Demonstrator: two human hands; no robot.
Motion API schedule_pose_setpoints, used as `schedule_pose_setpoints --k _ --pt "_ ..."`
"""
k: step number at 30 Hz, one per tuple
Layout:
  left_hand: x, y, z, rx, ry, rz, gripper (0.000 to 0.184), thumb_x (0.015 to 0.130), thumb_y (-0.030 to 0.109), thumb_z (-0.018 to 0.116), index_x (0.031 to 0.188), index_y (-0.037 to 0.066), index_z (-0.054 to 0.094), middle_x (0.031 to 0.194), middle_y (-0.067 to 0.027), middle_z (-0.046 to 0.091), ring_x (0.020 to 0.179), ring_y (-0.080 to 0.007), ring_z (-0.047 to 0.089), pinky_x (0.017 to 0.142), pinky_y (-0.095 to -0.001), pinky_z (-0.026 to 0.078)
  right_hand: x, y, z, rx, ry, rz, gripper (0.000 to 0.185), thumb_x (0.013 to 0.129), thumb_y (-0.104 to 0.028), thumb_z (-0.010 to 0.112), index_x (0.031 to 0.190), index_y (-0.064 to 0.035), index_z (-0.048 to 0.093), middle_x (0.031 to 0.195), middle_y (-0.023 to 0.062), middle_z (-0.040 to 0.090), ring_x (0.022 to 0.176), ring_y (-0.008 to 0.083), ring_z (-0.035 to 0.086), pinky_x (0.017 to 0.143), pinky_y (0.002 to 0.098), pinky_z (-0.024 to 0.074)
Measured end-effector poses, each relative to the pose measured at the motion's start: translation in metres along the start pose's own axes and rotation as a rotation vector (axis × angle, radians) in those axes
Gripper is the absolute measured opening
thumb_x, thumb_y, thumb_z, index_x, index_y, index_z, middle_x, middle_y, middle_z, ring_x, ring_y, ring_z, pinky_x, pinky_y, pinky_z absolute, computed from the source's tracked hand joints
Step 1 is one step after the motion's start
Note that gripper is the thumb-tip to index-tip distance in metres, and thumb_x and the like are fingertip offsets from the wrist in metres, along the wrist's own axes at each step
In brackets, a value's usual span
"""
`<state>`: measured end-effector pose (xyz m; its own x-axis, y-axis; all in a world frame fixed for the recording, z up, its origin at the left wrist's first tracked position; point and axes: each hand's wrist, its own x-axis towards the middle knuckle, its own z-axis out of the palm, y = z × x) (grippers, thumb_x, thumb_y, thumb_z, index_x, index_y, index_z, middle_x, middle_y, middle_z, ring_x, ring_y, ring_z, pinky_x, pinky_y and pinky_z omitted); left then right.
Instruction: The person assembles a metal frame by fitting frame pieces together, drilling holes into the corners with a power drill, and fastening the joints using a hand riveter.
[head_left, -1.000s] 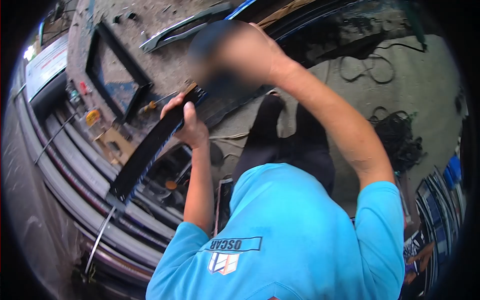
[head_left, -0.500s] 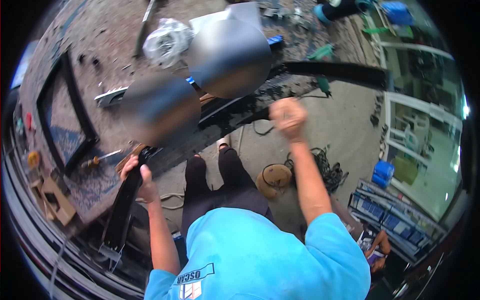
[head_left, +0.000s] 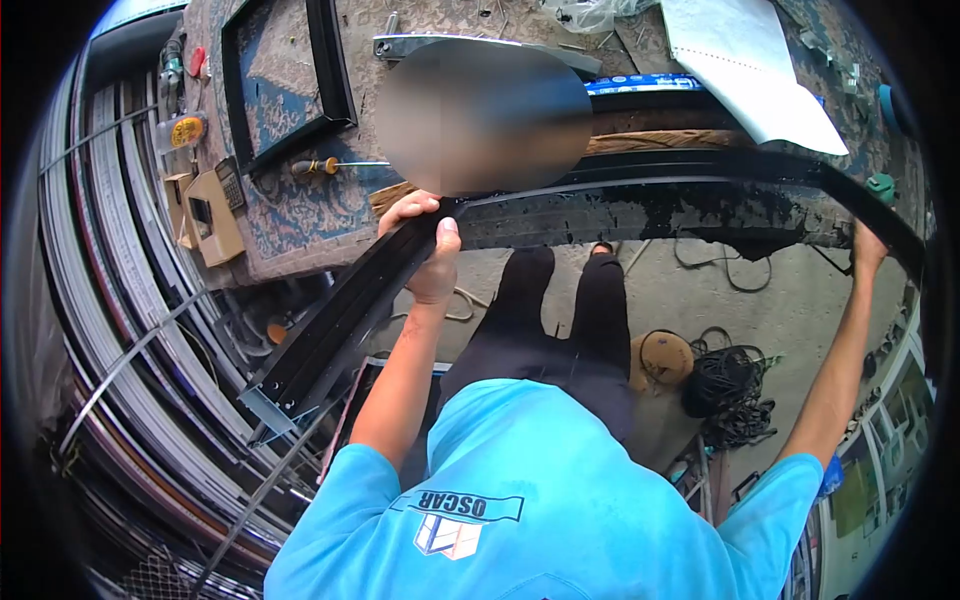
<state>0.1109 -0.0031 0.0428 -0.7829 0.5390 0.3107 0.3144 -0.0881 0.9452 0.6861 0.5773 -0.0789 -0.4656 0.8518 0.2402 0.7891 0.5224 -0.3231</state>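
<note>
A black metal frame point(head_left: 700, 168) with a long bar and two side arms lies along the table's near edge. My left hand point(head_left: 432, 255) is closed around its left corner, thumb on top, where the left arm slants down toward me. The open end of that arm shows bare metal. My right hand point(head_left: 868, 246) is at the frame's right corner, the arm stretched far out. Its fingers are hidden behind the bar, so the grip does not show.
On the worn table point(head_left: 270, 235) are a smaller black frame point(head_left: 335, 70), a screwdriver point(head_left: 316, 166), a cardboard box point(head_left: 212, 215) and white paper point(head_left: 750, 70). Long profiles point(head_left: 110, 240) are stacked at left. Dark cable point(head_left: 725, 385) lies on the floor. A blurred patch covers part of the table.
My right hand has moved outward to the frame's right corner, from a closed, blurred pose before the long bar. My left hand stays on the left corner. The view has shifted.
</note>
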Motion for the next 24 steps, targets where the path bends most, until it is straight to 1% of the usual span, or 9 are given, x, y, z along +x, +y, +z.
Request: schedule_pose_setpoints --k 3,5,6,8,10,14,18,20,24 --pt "0.001 0.001 0.001 0.024 -0.002 0.008 0.048 0.076 -0.012 0.065 0.117 0.006 0.049 0.113 -0.0117 0.062 0.114 -0.0274 0.064 0.117 -0.0549 0.043 -0.018 -0.01 -0.027 0.038 -0.024 0.304 0.038 0.094 -0.012 0.076 0.127 0.0048 0.068 0.118 0.014 0.075 0.112 0.0256 0.072 0.1 0.0387 0.0531" --pt "0.002 0.0 0.001 0.006 0.005 0.006 0.048 0.076 -0.011 0.066 0.118 0.006 0.049 0.113 -0.0117 0.062 0.113 -0.0274 0.064 0.117 -0.0553 0.043 -0.057 -0.009 -0.051 0.967 0.128 0.601 0.043 0.094 -0.012 0.073 0.133 0.0043 0.066 0.125 0.0155 0.072 0.114 0.0242 0.071 0.103 0.038 0.0516" --pt "0.001 0.001 0.0 0.006 0.003 0.002 0.048 0.076 -0.011 0.066 0.118 0.006 0.049 0.113 -0.0117 0.062 0.113 -0.0274 0.064 0.117 -0.0553 0.043 -0.087 -0.036 -0.08 1.117 0.073 0.612 0.048 0.099 -0.01 0.066 0.144 0.0031 0.056 0.133 0.0165 0.067 0.12 0.0239 0.068 0.104 0.0379 0.0506" --pt "0.001 0.001 0.0 0.015 -0.006 0.012 0.048 0.078 -0.012 0.066 0.12 0.007 0.051 0.112 -0.012 0.063 0.114 -0.0282 0.063 0.116 -0.0573 0.043 -0.14 -0.115 -0.132 1.296 0.12 0.843 0.057 0.104 -0.029 0.065 0.148 0.0053 0.05 0.137 0.0172 0.064 0.113 0.0222 0.066 0.101 0.0358 0.0505" --pt "0.001 0.001 -0.001 0.018 -0.009 0.005 0.048 0.078 -0.011 0.066 0.12 0.007 0.05 0.112 -0.0121 0.063 0.114 -0.0281 0.063 0.117 -0.058 0.042 -0.213 -0.151 -0.163 1.201 0.122 0.877 0.064 0.104 -0.043 0.062 0.146 0.0045 0.05 0.137 0.0174 0.063 0.11 0.0221 0.065 0.099 0.0364 0.0511" --pt "0.0 0.0 0.0 0.003 -0.017 -0.008 0.049 0.078 -0.011 0.065 0.121 0.007 0.049 0.112 -0.0117 0.062 0.114 -0.0284 0.063 0.118 -0.0591 0.041 -0.299 -0.265 -0.214 1.319 -0.175 1.012 0.075 0.093 -0.049 0.065 0.143 0.0058 0.053 0.135 0.0199 0.064 0.11 0.0301 0.069 0.097 0.0425 0.0561" --pt "0.0 0.0 -0.002 0.016 -0.028 -0.001 0.049 0.078 -0.011 0.065 0.121 0.007 0.05 0.112 -0.0119 0.062 0.115 -0.0286 0.063 0.118 -0.0595 0.041 -0.24 -0.396 -0.167 1.428 -0.595 1.005 0.092 0.082 -0.055 0.074 0.145 0.0085 0.052 0.132 0.0238 0.066 0.109 0.0342 0.071 0.089 0.0483 0.0614" --pt "-0.001 -0.001 -0.001 0.01 -0.022 0.001 0.049 0.078 -0.01 0.065 0.121 0.007 0.05 0.112 -0.0121 0.062 0.115 -0.0287 0.063 0.118 -0.0596 0.041 -0.19 -0.443 -0.124 1.39 -0.718 0.943 0.092 0.075 -0.052 0.08 0.14 0.0093 0.055 0.125 0.0233 0.067 0.107 0.0308 0.071 0.093 0.0441 0.0592" --pt "0.0 0.0 -0.001 0.009 -0.012 0.004 0.05 0.077 -0.011 0.064 0.121 0.007 0.05 0.112 -0.0126 0.062 0.115 -0.0295 0.063 0.118 -0.0596 0.041 -0.098 -0.5 -0.071 1.286 -1.092 0.593 0.083 0.079 -0.047 0.08 0.136 0.0091 0.059 0.11 0.0173 0.073 0.098 0.023 0.072 0.086 0.0367 0.0593"
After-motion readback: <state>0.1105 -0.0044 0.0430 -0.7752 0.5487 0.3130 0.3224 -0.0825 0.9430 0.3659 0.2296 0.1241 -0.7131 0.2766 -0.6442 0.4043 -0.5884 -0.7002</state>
